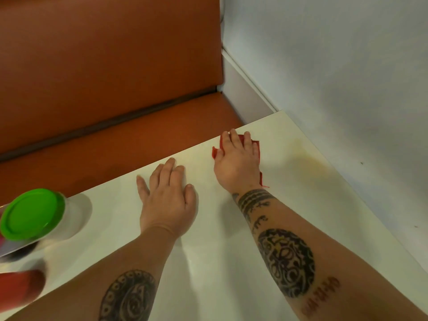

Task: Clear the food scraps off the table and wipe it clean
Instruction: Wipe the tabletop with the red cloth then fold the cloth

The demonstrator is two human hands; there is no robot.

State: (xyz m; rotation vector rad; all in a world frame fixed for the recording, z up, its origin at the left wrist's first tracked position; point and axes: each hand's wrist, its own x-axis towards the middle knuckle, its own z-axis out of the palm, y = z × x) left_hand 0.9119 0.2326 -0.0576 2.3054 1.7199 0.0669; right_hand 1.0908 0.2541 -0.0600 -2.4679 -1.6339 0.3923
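Pale cream table [208, 251]: wiping step in hand, no scraps visible.
Faint yellowish stain [308, 158] toward far right corner, apparently unwiped.
Clear round container with green lid [32, 214] at left edge.
Left hand [166, 198] flat mid-table, fingers spread, holding nothing.
Right hand [236, 158] flat, pressing thin red cloth [256, 148] near far edge.
Next move probably: slide cloth right onto stain, firm pressure.

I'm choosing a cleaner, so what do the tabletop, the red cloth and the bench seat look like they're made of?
Tabletop: probably laminate, cream, smooth with a soft sheen and no grain. Red cloth: thin soft fabric, judging by its crumpled, folded edges; the weave is unreadable. Bench seat: likely vinyl or leatherette, orange-brown, smooth with a dark seam.
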